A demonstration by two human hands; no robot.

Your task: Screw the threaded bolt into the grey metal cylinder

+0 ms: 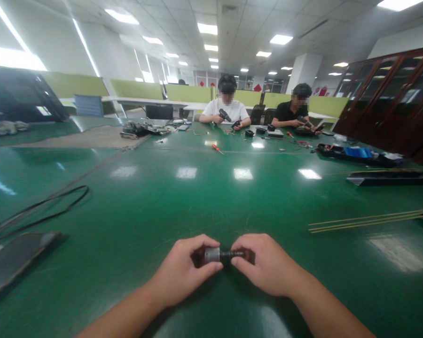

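Observation:
Low in the middle of the head view, a short metal part lies lengthwise between my two hands. Its left end is a thick grey metal cylinder point(212, 255), and a thin dark stepped shaft point(231, 254) runs from it to the right. My left hand point(183, 264) is closed round the cylinder, thumb in front and index finger behind. With thumb and fingers curled, my right hand point(264, 263) holds the far end of the shaft, which is partly hidden. The part is just over the green table; I cannot tell whether it touches.
Thin brass-coloured rods point(359, 221) and a dark metal channel point(391, 178) lie at right. At left are a black cable point(56, 202) and a dark flat panel point(17, 258). An orange screwdriver point(216, 149) lies farther off. Two people point(225, 110) work with tools across the table.

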